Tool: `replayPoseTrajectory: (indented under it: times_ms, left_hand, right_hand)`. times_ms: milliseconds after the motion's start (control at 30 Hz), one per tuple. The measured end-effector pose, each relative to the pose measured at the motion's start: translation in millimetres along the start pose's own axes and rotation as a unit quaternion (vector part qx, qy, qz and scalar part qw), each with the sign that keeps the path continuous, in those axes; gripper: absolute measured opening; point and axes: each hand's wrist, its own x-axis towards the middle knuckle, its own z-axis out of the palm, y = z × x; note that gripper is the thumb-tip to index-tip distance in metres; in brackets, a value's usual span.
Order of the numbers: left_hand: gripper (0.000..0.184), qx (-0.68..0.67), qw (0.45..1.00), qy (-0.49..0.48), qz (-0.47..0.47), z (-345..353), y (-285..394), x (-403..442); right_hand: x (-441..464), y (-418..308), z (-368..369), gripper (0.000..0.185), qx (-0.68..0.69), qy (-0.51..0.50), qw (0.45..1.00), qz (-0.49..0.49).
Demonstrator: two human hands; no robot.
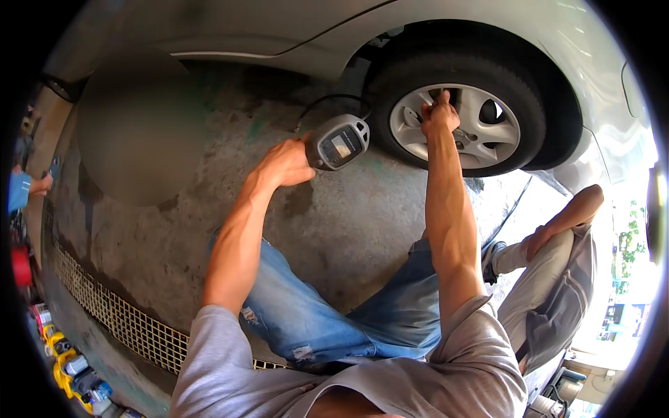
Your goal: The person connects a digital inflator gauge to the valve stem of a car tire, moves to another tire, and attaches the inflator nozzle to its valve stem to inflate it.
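My left hand [284, 163] is wrapped round the handle of a grey handheld device [337, 144] with a small lit screen facing up. A thin black hose or cable runs from behind the device toward the tyre. My right hand [440, 117] is at the upper part of the silver wheel rim [505, 134], its fingers bent and drawn together near a spoke. Whatever those fingers hold is too small to make out. The black tyre [533, 115] sits under the arch of a silver car [279, 28].
A person in grey [554, 292] squats close on my right. Another person's arm [42, 184] shows at the far left. A metal floor grate [118, 306] crosses the lower left, with yellow tools [66, 369] beyond it. The concrete floor [362, 223] lies between my knees and the car.
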Motion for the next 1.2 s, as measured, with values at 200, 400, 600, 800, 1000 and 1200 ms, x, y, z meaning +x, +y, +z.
replayPoseTrajectory:
  times_ms: [200,400,600,800,1000,1200]
  left_hand:
    - [0.066,0.045,0.999,-0.021,-0.021,-5.4,3.0,5.0]
    - [0.065,0.05,0.998,-0.03,-0.039,-10.7,5.0,0.3]
    - [0.055,0.037,0.998,0.043,-0.02,-1.9,0.3,-2.3]
    - [0.053,0.045,0.998,-0.006,-0.04,-11.4,4.3,-4.4]
    - [0.056,0.047,0.999,0.003,-0.022,-3.5,-3.8,-3.7]
    - [0.059,0.041,0.999,0.001,-0.027,-0.7,-4.9,1.4]
  right_hand:
    - [14.3,16.4,5.8,0.024,0.038,0.018,0.999,-0.026]
    - [29.3,38.5,9.6,0.014,0.045,-0.026,0.997,-0.063]
    - [7.0,22.6,18.9,0.018,0.092,0.033,0.991,-0.095]
    - [-23.5,9.4,13.0,0.01,0.107,0.047,0.99,-0.083]
    - [-1.1,18.9,2.2,0.012,0.099,0.013,0.988,-0.114]
    - [42.4,35.1,-10.5,0.012,-0.088,0.003,0.968,-0.235]
